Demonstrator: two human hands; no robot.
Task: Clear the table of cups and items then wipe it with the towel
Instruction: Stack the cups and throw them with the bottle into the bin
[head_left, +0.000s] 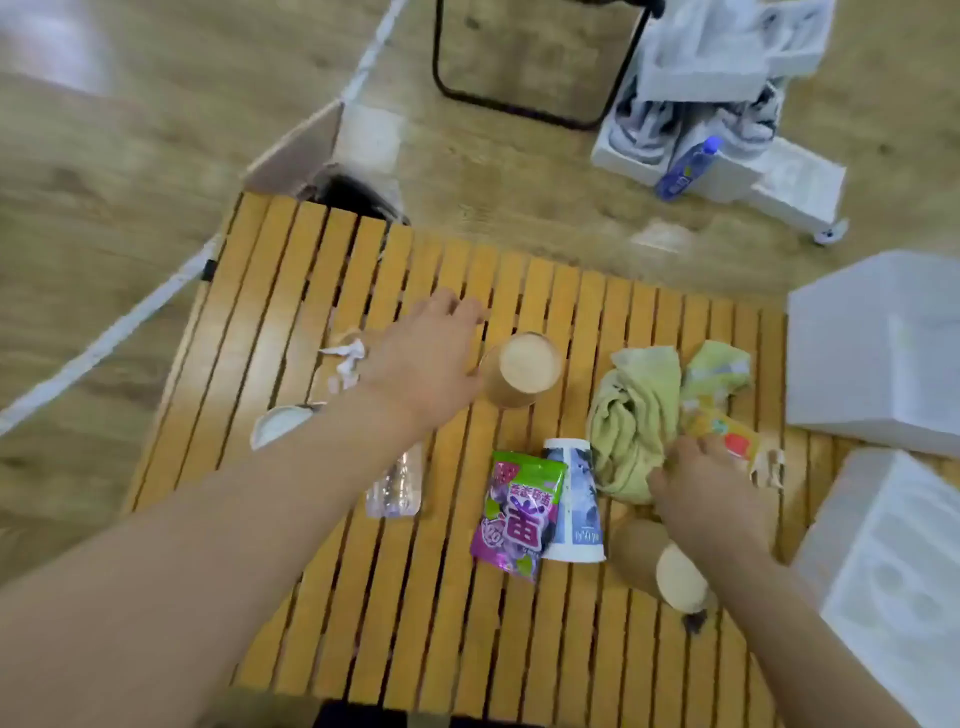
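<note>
Head view: towel (636, 421) under right hand (706, 499).

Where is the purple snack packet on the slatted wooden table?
In the head view, the purple snack packet lies near the middle of the slatted wooden table, overlapping the left side of an upside-down white paper cup.
</note>
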